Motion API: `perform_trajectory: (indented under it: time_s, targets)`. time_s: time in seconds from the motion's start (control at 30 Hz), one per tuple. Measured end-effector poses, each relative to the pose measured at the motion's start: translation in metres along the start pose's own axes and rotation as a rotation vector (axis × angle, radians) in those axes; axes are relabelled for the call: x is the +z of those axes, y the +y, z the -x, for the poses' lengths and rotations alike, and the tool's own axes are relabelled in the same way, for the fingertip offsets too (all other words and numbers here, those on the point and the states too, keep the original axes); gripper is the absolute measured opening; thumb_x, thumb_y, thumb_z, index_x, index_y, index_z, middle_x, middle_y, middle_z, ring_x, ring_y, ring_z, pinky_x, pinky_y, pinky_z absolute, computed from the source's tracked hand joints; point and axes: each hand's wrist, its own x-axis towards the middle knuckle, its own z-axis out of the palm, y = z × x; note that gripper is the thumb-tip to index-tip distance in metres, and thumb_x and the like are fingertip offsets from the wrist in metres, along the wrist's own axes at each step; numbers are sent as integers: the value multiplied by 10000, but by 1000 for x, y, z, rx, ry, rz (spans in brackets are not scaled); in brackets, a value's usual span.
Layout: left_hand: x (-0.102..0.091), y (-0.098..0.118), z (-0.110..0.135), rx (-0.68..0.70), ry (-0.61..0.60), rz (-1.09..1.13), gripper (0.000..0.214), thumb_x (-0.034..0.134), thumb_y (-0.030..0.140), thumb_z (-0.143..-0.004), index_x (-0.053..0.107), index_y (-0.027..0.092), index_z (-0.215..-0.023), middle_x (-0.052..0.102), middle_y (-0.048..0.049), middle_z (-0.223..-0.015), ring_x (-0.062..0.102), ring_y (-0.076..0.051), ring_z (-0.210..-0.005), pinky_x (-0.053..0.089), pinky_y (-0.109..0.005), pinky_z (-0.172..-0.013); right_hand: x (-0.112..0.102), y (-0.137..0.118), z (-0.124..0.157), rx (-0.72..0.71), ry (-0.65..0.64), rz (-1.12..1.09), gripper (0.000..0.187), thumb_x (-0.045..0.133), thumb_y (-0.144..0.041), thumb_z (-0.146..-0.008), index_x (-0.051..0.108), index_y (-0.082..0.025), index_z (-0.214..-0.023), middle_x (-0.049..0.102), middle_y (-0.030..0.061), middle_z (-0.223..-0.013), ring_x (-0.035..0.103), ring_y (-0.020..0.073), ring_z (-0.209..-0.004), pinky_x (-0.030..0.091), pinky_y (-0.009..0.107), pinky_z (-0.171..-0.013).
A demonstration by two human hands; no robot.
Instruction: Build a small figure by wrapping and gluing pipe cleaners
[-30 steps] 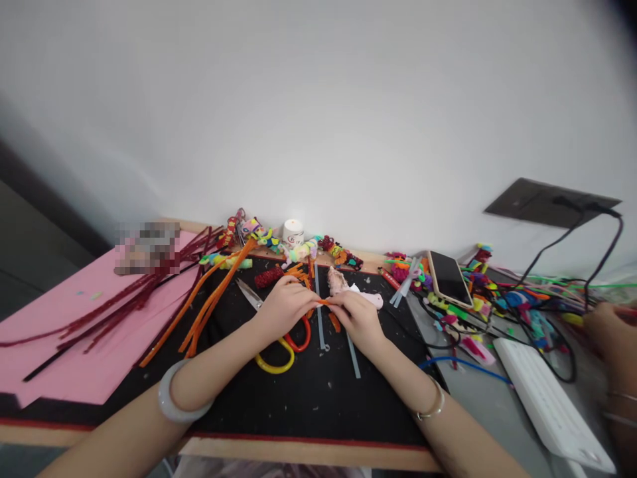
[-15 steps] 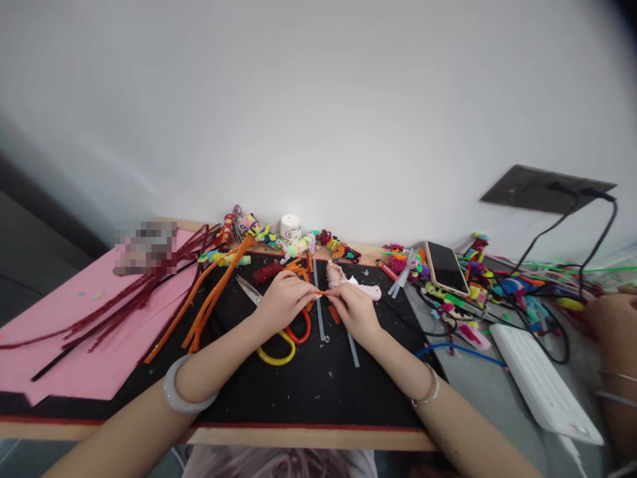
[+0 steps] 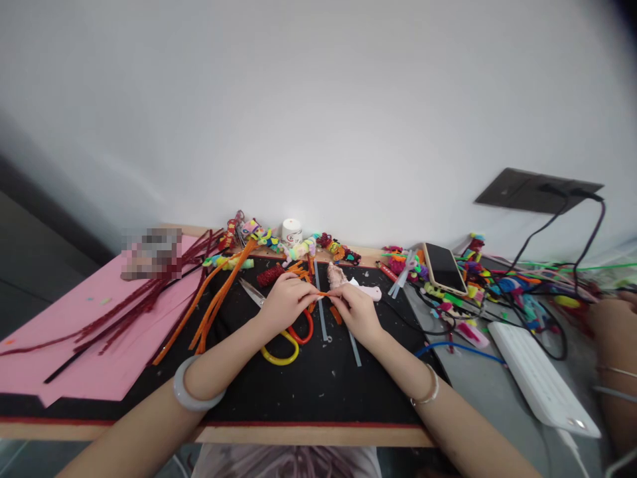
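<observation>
Nearest me, the black mat (image 3: 308, 392) lies under my wrists. Over its middle, my left hand (image 3: 286, 302) and right hand (image 3: 354, 311) each pinch one end of a short orange pipe-cleaner piece (image 3: 323, 293), held level between the fingertips just above the mat. The scissors (image 3: 281, 355), with yellow and red handles, lie under my left hand. Farther back by the wall stands a small white jar (image 3: 291, 232); its red label is too small to read. To its right, a phone (image 3: 442, 267) lies with a dark screen.
</observation>
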Motion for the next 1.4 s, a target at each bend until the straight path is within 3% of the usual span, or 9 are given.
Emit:
perform_trajectory:
  time_s: [0.53,0.7,0.9,1.0,1.2,1.4]
  targets:
    - [-3,0,0,-24,15,4,171,521,309,-861,663,216,-876,723,5,-865,638,-134,-772,361,-338,-872,-2,-1,0,42,53,7,125,488,-220,-875,610,-197,-855,645,38,-774,591,155,-698,472,273,-645]
    - [-8,-4,-1,-43,137,-11,147,529,278,-855,653,199,-853,716,-11,-862,635,-145,-797,360,-358,-914,-5,2,-1,98,80,63,93,514,-205,-850,606,-193,-847,596,17,-692,528,135,-581,446,260,-591]
    - [-15,-5,-3,-59,283,-52,198,487,259,-867,624,173,-754,676,-27,-765,598,-149,-752,423,-330,-812,-6,1,-2,59,22,123,73,526,-200,-838,598,-199,-827,619,49,-784,565,180,-754,449,300,-694]
    - [-15,-6,-4,-51,213,-41,197,478,268,-874,631,173,-794,675,-33,-791,592,-156,-775,422,-332,-812,-6,-2,-2,35,-12,135,89,541,-239,-841,615,-200,-812,624,60,-822,564,191,-798,449,317,-722]
    - [-11,1,-4,103,-73,11,153,515,257,-859,631,183,-925,661,-50,-928,554,-176,-917,401,-336,-873,-8,1,-2,15,32,78,188,437,-175,-877,621,-198,-903,603,80,-922,552,195,-883,457,339,-794]
    - [-7,14,-1,163,-168,-36,186,547,270,-842,612,223,-1010,626,-36,-1052,486,-202,-1042,359,-367,-923,-17,4,-6,86,94,175,164,458,-149,-826,600,-185,-900,567,84,-935,519,214,-885,433,371,-801]
